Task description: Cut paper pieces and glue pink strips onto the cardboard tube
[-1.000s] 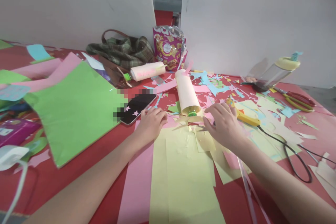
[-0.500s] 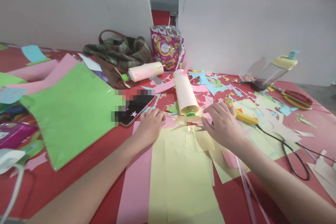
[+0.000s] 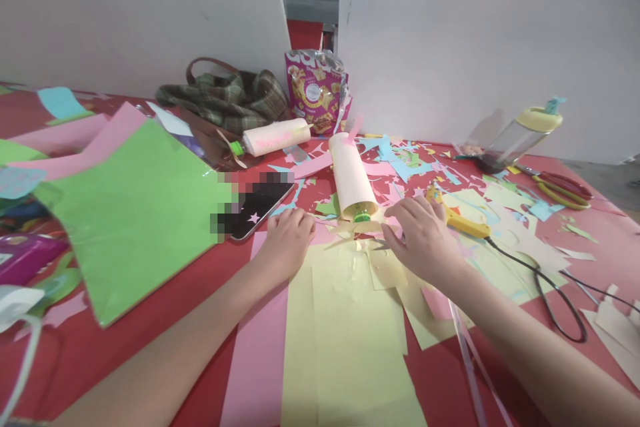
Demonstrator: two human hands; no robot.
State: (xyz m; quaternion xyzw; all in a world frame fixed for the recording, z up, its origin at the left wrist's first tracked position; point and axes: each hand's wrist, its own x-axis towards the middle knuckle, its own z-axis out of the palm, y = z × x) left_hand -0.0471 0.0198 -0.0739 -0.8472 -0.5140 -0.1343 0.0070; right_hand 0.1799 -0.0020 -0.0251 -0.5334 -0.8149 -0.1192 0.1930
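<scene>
Resting on the red counter (image 3: 150,340) at the top edge of the yellow paper sheets (image 3: 350,320), the left hand (image 3: 287,237) lies loosely curled and the right hand (image 3: 423,237) lies flat and open, neither gripping anything, either side of the paper-wrapped bottle (image 3: 351,177), beside the phone (image 3: 257,208).

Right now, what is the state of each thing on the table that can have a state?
Left hand: resting flat on paper, holding nothing.
Right hand: spread on yellow paper, holding nothing.
Paper-wrapped bottle: lying down, green cap toward the person.
Second wrapped bottle: lying on its side.
Phone: face up, screen dark.
Snack bag: upright, top open.
Scissors: lying flat, unused.
Clear bottle: tipped over, lid on.
</scene>
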